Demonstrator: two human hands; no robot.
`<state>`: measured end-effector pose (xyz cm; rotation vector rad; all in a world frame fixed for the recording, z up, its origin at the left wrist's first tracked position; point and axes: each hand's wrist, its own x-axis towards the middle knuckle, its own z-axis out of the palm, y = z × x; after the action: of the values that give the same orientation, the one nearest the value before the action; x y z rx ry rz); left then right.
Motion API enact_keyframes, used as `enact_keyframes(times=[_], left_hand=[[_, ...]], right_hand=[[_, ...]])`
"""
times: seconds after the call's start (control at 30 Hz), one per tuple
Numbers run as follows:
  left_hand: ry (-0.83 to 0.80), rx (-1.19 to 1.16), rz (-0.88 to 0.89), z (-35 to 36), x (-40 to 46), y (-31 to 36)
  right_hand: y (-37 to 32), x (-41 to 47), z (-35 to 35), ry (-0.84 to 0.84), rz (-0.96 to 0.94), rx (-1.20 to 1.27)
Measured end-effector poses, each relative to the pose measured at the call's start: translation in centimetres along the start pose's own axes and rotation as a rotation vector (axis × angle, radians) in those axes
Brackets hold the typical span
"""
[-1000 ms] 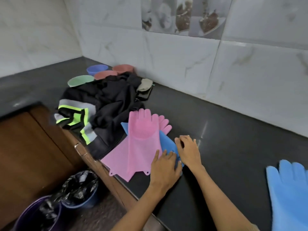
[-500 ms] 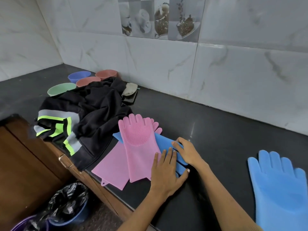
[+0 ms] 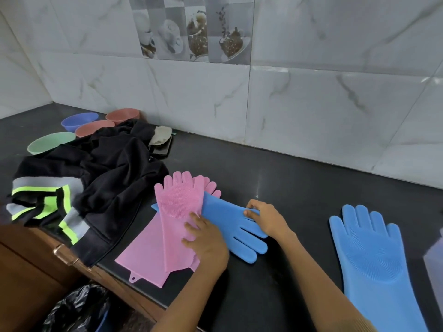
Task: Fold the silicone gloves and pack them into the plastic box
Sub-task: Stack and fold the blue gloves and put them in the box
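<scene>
Two bare forearms come up from the bottom of the frame, ending in the left hand [image 3: 206, 238] and right hand [image 3: 268, 219]. Neither wears a ring, watch or bracelet. A tan ribbed sleeve edge [image 3: 364, 325] shows at lower right.

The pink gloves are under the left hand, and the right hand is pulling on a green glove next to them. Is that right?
Not quite. The glove in the right hand is blue, not green, as the head view shows. The left hand does rest on the pink gloves.
</scene>
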<state>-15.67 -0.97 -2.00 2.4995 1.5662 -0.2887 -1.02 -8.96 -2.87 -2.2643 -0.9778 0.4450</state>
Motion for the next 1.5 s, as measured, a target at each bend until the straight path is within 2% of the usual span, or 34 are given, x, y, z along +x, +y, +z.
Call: enact_keyframes(times=[0.1, 0.23, 0.3, 0.4, 0.47, 0.53, 0.6, 0.63, 0.7, 0.77, 0.83, 0.93, 1.03, 1.07, 1.13, 1.17, 1.2, 1.27, 1.3, 1.37, 1.43, 1.47, 1.5], left_hand=[[0.029, 0.083, -0.061, 0.0, 0.8, -2.4], [0.001, 0.054, -0.068, -0.8, 0.7, -3.1], [0.006, 0.074, -0.025, -1.2, 0.1, -2.3], [0.16, 0.148, 0.09, -1.4, -0.9, -0.8], [0.233, 0.159, 0.209, -1.3, -1.0, 0.1], [0.199, 0.117, 0.294, -1.2, -1.2, 1.0], [0.18, -0.006, 0.268, -0.8, -1.0, 1.6], [0.218, -0.115, 0.236, -1.0, -0.4, 1.5], [0.435, -0.304, 0.222, -1.9, 1.8, 0.9], [0.681, -0.187, 0.323, -3.3, 5.2, -0.1], [0.793, 0.008, 0.409, -4.1, 8.1, -0.4], [0.942, 0.064, 0.417, -3.7, 9.3, -0.5], [0.909, -0.024, 0.395, -4.0, 8.9, -0.4], [0.85, -0.096, 0.352, -4.5, 8.3, -0.2], [0.624, -0.223, 0.351, -4.8, 7.7, -0.2], [0.551, -0.201, 0.342, -4.8, 7.6, -0.7], [0.576, -0.136, 0.349, -3.9, 7.9, -1.4], [0.77, -0.027, 0.45, -3.7, 8.0, -2.2], [0.858, -0.039, 0.531, -4.3, 7.6, -2.6], [1.158, -0.178, 0.686, -6.5, 5.4, -2.8], [1.311, -0.221, 0.551, -7.7, 3.1, -3.0], [1.206, -0.258, 0.478, -6.9, 3.3, -3.5], [1.028, -0.317, 0.329, -6.0, 3.3, -3.7]], right_hand=[[1.2, 0.3, -1.3, 0.014, 0.014, -0.102], [2.6, 0.7, -3.0, -0.009, 0.04, -0.117], [3.1, 0.7, -3.3, 0.03, 0.069, -0.098], [3.8, 0.1, -3.6, 0.125, 0.144, -0.006], [4.1, -0.6, -3.9, 0.089, 0.182, 0.034], [4.4, -1.1, -4.3, 0.007, 0.195, 0.042], [4.8, -1.6, -4.4, -0.023, 0.186, 0.09], [4.9, -1.8, -4.4, -0.025, 0.18, 0.115], [4.9, -2.2, -4.5, -0.017, 0.176, 0.151], [5.1, -2.4, -4.4, 0.011, 0.177, 0.187], [5.2, -2.6, -4.1, 0.045, 0.172, 0.202], [5.1, -2.7, -3.9, 0.079, 0.159, 0.21], [5.0, -2.5, -4.4, 0.077, 0.153, 0.212], [5.0, -2.4, -4.8, 0.074, 0.153, 0.207], [5.4, -2.3, -5.6, 0.074, 0.162, 0.195], [5.6, -2.2, -6.0, 0.077, 0.173, 0.184], [5.9, -2.2, -6.3, 0.081, 0.185, 0.169], [6.5, -2.0, -7.0, 0.097, 0.212, 0.11], [6.7, -1.9, -7.5, 0.105, 0.226, 0.062], [7.0, -1.5, -8.4, 0.122, 0.246, -0.068], [7.1, -1.0, -9.3, 0.171, 0.246, -0.214], [7.1, -0.7, -9.8, 0.21, 0.237, -0.299], [6.9, -0.5, -10.1, 0.247, 0.224, -0.409]])
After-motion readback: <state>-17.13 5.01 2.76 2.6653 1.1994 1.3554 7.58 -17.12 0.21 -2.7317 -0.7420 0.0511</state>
